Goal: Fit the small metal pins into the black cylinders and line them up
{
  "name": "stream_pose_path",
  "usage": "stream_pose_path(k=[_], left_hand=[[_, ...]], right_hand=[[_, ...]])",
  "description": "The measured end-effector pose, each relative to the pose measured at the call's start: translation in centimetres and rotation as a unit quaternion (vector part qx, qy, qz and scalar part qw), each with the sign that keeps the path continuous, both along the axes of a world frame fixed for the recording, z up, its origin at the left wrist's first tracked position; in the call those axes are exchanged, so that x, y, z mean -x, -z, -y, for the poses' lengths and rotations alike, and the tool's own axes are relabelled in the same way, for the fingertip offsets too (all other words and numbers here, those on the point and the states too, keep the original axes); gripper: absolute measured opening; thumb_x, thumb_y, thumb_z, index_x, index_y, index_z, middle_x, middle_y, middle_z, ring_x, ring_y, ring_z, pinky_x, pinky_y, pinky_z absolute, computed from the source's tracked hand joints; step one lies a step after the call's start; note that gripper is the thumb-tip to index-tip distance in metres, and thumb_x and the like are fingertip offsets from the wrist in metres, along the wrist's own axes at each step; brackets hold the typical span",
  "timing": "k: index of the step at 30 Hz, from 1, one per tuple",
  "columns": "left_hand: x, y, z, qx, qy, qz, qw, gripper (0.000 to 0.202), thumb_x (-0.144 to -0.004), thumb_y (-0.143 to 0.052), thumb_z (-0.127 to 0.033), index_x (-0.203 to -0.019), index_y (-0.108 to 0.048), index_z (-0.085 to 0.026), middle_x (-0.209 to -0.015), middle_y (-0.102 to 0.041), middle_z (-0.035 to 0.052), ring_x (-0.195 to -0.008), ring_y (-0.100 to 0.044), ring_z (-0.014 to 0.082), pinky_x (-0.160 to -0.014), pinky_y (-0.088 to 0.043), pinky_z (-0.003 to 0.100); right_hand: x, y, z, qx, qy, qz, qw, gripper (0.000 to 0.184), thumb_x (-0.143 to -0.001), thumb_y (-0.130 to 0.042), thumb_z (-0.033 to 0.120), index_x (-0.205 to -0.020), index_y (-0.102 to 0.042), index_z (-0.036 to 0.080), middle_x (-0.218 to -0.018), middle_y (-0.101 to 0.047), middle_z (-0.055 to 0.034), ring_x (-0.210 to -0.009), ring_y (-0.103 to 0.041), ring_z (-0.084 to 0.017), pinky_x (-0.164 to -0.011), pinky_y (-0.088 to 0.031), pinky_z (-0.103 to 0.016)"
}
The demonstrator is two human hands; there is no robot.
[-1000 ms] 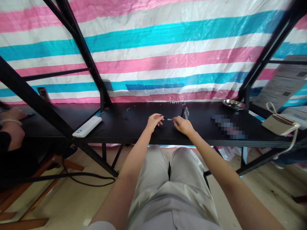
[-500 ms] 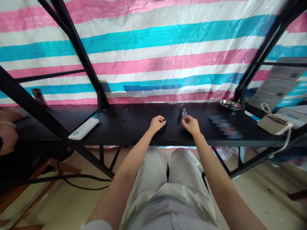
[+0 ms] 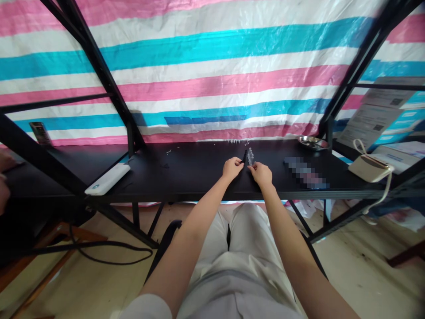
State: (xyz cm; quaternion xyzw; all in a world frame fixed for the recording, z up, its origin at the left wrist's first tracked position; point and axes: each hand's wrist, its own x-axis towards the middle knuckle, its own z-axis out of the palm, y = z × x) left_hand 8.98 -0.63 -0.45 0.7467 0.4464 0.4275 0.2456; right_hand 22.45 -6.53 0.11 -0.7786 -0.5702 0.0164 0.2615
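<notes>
A short row of small black pieces (image 3: 245, 156) stands on the black table, beside a row of small grey, see-through-looking pieces (image 3: 250, 156). They are too small for me to tell their kind. My left hand (image 3: 233, 168) is closed in a pinch at the near end of the black row, with a small black piece at its fingertips. Close by on the right, my right hand (image 3: 261, 173) pinches at the near end of the grey row. Whatever its fingertips hold is hidden.
Several tiny silvery bits (image 3: 233, 141) lie along the table's back edge. To the right are a shiny metal dish (image 3: 313, 142), a blurred-out flat item (image 3: 306, 173) and a beige pouch (image 3: 369, 168). A white power bank (image 3: 108, 179) lies left, near a black frame post. Another person's hand (image 3: 4, 177) shows far left.
My left hand has moved right, from apart on the table up to the near end of the black row. The right hand stays by the grey row. The view has shifted slightly.
</notes>
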Motion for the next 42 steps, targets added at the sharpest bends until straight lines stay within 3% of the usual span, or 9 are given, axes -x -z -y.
stream_pose_path(k=[11, 18, 23, 26, 30, 42], left_hand=[[-0.7, -0.9, 0.5, 0.043, -0.036, -0.097, 0.994, 0.012, -0.068, -0.067, -0.026, -0.078, -0.069, -0.019, -0.076, -0.066, 0.0050, -0.074, -0.060, 0.0182, -0.068, -0.045, 0.028], [-0.4, -0.9, 0.6, 0.021, -0.043, -0.167, 0.985, 0.018, -0.069, -0.067, -0.033, -0.076, -0.067, -0.017, -0.086, -0.061, 0.0067, -0.080, -0.057, 0.0182, -0.072, -0.044, 0.028], [-0.2, -0.5, 1.0, 0.005, -0.039, -0.145, 0.989, 0.034, -0.067, -0.069, -0.034, -0.095, -0.061, -0.016, -0.089, -0.058, 0.0065, -0.085, -0.056, 0.0190, -0.074, -0.044, 0.029], [0.2, -0.4, 1.6, -0.026, -0.039, -0.108, 0.993, 0.042, -0.072, -0.064, -0.025, -0.111, -0.052, -0.017, -0.094, -0.057, 0.0057, -0.084, -0.055, 0.0170, -0.074, -0.044, 0.028], [0.7, -0.8, 2.8, -0.064, -0.047, -0.083, 0.993, 0.040, -0.077, -0.051, -0.013, -0.117, -0.047, -0.020, -0.101, -0.055, 0.0058, -0.086, -0.055, 0.0149, -0.074, -0.044, 0.026], [0.6, -1.0, 4.1, -0.118, -0.029, -0.198, 0.973, 0.049, -0.082, -0.041, -0.011, -0.128, -0.046, -0.024, -0.106, -0.053, 0.0080, -0.097, -0.050, 0.0191, -0.078, -0.043, 0.026]], right_hand=[[0.0, 0.0, -0.5, 0.030, 0.027, 0.026, 0.999, 0.040, -0.081, -0.049, 0.053, -0.090, -0.070, 0.020, -0.087, -0.068, -0.0122, -0.082, -0.063, -0.022, -0.068, -0.044, -0.029], [0.2, 0.1, -0.3, 0.027, 0.040, 0.017, 0.999, 0.043, -0.080, -0.050, 0.055, -0.096, -0.068, 0.019, -0.089, -0.067, -0.0126, -0.084, -0.063, -0.023, -0.070, -0.044, -0.030], [0.2, 0.1, 0.0, 0.019, 0.039, 0.012, 0.999, 0.043, -0.079, -0.051, 0.054, -0.098, -0.067, 0.019, -0.090, -0.067, -0.0132, -0.085, -0.063, -0.023, -0.070, -0.044, -0.030], [0.2, 0.1, 0.0, 0.019, 0.040, 0.012, 0.999, 0.043, -0.079, -0.051, 0.054, -0.098, -0.067, 0.019, -0.089, -0.067, -0.0125, -0.084, -0.063, -0.023, -0.070, -0.044, -0.030], [0.3, 0.1, 0.1, 0.015, 0.040, 0.013, 0.999, 0.044, -0.079, -0.050, 0.055, -0.097, -0.067, 0.019, -0.089, -0.067, -0.0126, -0.084, -0.063, -0.023, -0.069, -0.044, -0.030], [0.5, -0.3, 0.5, 0.023, 0.038, 0.014, 0.999, 0.036, -0.080, -0.053, 0.049, -0.095, -0.067, 0.020, -0.088, -0.067, -0.0114, -0.084, -0.063, -0.023, -0.069, -0.044, -0.029]])
